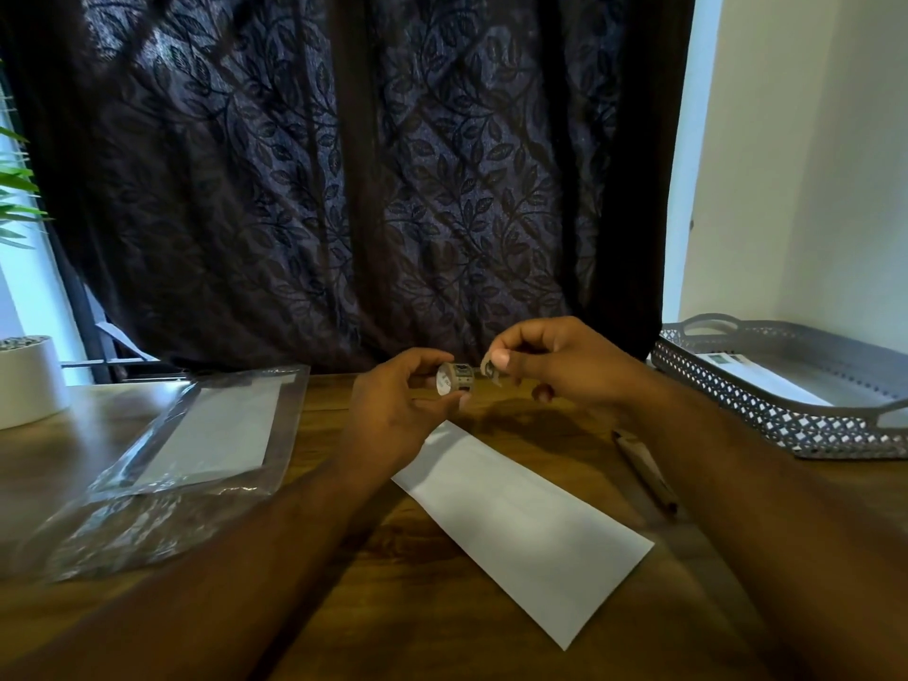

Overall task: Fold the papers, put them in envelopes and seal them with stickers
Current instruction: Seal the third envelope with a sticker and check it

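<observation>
A small roll of stickers (454, 378) is held above the table between the fingers of my left hand (398, 410). My right hand (550, 361) pinches the loose end of the sticker strip (490, 368) just to the right of the roll. Below both hands a white envelope (525, 528) lies flat and slanted on the wooden table (344, 607). At the left, a clear plastic bag (182, 464) holds white envelopes or papers.
A grey lattice tray (786, 415) at the right holds a white envelope with a stamp. A brown pen (643, 471) lies beside my right forearm. A white plant pot (29, 380) stands at the far left. A dark curtain hangs behind the table.
</observation>
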